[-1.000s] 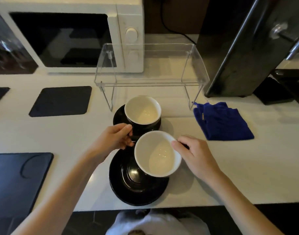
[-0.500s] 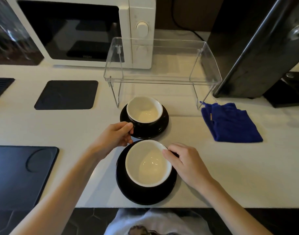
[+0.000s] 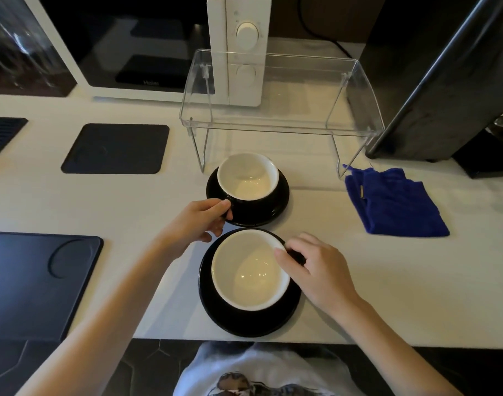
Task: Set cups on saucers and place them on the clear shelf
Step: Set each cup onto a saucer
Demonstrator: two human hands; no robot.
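Two black cups with white insides stand on black saucers on the white counter. The far cup (image 3: pixel 249 181) sits on the far saucer (image 3: pixel 281 195), just in front of the clear shelf (image 3: pixel 281 121). My left hand (image 3: pixel 199 221) pinches that cup's handle at its left side. The near cup (image 3: pixel 249 271) rests on the near saucer (image 3: pixel 250 321) close to the counter's front edge. My right hand (image 3: pixel 316 270) grips the near cup's handle at its right rim. The clear shelf's top holds nothing.
A white microwave (image 3: pixel 159 47) stands behind the shelf. A tall black appliance (image 3: pixel 444 81) rises at the right, with a blue cloth (image 3: pixel 393 201) lying in front of it. A black mat (image 3: pixel 116 148) and a black tray (image 3: pixel 36 284) lie at the left.
The near cup came down from a tilted, raised hold onto its saucer and now sits level. My left hand stays at the far cup's handle. The view has moved closer.
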